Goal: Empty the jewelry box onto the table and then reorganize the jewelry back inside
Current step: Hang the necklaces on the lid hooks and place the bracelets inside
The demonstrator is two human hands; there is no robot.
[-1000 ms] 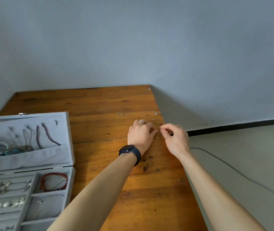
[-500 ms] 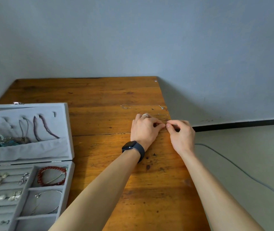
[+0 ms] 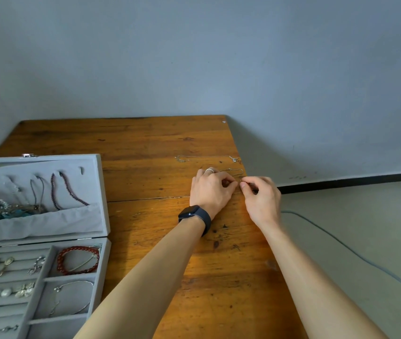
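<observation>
left hand [image 3: 210,189] and right hand [image 3: 263,199], fingertips together, each pinching a thin chain [image 3: 233,170] on the desk [image 3: 145,143]; jewelry box [image 3: 98,182] open.

A grey cable [image 3: 336,237] trails over the pale floor [image 3: 365,216], right of the right grip [image 3: 263,199]. Beyond that grip, a black baseboard [image 3: 353,182] edges the blue-grey wall [image 3: 194,57]. A dark smartwatch [image 3: 194,215] sits just behind the left grip [image 3: 210,189].
</observation>
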